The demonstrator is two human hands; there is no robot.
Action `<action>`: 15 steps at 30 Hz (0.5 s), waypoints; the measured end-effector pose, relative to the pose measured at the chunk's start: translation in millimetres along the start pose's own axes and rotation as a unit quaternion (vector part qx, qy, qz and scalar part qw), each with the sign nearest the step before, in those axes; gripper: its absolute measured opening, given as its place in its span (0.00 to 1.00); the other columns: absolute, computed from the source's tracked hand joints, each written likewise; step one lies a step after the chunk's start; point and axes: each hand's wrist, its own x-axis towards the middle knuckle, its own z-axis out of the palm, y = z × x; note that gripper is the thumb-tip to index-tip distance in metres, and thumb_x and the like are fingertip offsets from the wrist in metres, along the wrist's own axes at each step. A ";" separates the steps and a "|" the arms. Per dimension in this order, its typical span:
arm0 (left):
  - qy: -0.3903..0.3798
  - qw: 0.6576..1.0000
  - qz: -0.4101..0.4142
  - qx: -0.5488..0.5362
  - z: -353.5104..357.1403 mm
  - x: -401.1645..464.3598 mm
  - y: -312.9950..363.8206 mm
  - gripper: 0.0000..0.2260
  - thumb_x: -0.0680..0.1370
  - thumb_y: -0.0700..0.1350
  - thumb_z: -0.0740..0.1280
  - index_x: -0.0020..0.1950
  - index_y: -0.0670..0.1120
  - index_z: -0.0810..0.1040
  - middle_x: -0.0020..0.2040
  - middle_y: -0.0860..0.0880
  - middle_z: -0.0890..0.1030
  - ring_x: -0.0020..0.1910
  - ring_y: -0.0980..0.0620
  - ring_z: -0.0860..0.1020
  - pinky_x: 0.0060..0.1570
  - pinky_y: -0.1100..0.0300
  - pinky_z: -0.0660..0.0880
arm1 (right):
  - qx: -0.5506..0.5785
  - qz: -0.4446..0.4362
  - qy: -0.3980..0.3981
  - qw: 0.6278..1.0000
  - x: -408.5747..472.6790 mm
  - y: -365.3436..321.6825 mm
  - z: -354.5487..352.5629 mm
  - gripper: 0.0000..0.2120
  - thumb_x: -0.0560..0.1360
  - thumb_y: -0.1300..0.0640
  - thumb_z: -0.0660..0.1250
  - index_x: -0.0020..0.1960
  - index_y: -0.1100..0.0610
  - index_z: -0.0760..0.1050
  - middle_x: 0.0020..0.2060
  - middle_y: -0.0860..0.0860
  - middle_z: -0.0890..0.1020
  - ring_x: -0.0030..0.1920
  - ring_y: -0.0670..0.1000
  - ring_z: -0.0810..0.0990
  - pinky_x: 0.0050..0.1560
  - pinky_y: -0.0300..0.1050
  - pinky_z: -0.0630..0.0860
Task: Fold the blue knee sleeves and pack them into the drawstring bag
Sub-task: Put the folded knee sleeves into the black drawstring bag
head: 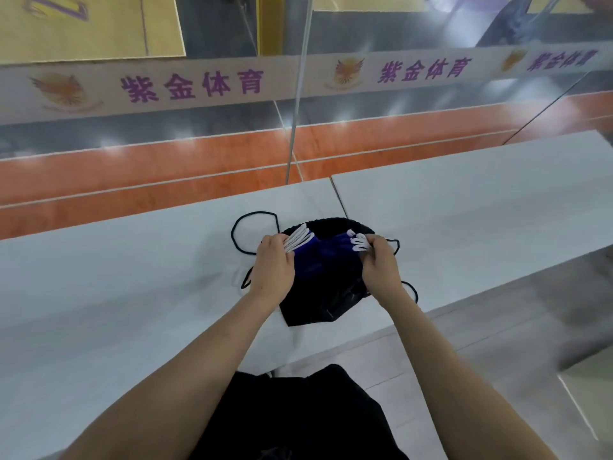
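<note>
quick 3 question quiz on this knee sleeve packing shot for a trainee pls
1. True or false: the blue knee sleeves lie on the black drawstring bag.
2. What colour are the sleeves' edge bands? A white B red C yellow
3. Which hand grips the sleeves' left end?

Key: 1 true. 2 A. 3 The left hand; the right hand pinches the other end.

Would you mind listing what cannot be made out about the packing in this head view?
- How many knee sleeves: folded together, blurred.
- Whether they are inside the drawstring bag or lying on it: its mouth is hidden by the left hand and right hand.
- The bag's black cord: runs under the hands.
</note>
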 end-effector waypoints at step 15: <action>0.044 0.991 -0.095 0.079 56.7 -11.0 16.5 0.11 0.80 0.38 0.64 0.62 0.44 0.74 0.56 0.47 0.73 0.54 0.49 0.73 0.54 0.57 0.71 | -0.157 -0.195 -0.333 0.909 88.5 47.2 -9.9 0.11 0.82 0.63 0.61 0.59 0.50 0.76 0.54 0.45 0.79 0.55 0.48 0.78 0.60 0.43 0.73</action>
